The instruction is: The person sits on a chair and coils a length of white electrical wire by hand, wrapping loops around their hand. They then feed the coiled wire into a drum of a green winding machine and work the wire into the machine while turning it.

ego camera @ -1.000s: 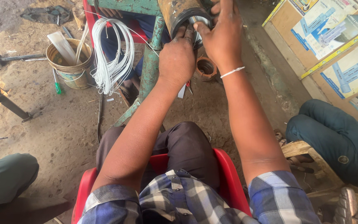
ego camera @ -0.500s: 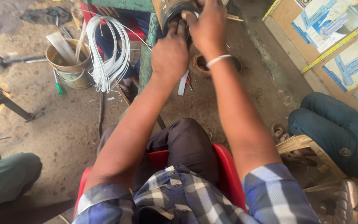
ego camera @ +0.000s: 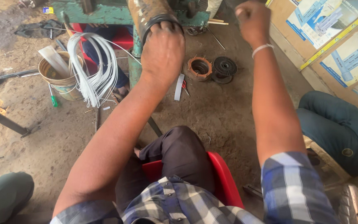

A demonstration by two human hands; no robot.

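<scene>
I sit on a red plastic chair [ego camera: 224, 178]. My left hand [ego camera: 162, 52] rests over the open end of a rusty brown cylinder [ego camera: 150, 12] with a black ring around its rim, clamped on a green metal stand [ego camera: 108, 14]. My right hand [ego camera: 252, 20] is lifted off to the right of the cylinder, its fingers curled into a fist; whether it pinches something thin is unclear. A white band circles that wrist.
A bundle of white strips [ego camera: 96, 70] hangs beside a small bucket [ego camera: 61, 79]. A round orange part [ego camera: 199, 67] and a black ribbed disc [ego camera: 224, 66] lie on the dirt floor. A hammer [ego camera: 9, 75] lies left. Another person's knee [ego camera: 332, 124] is at right, cardboard boxes [ego camera: 336, 37] behind.
My right hand has left the cylinder's end and pulled away up and to the right. My left hand stays on the cylinder. The camera has tilted down.
</scene>
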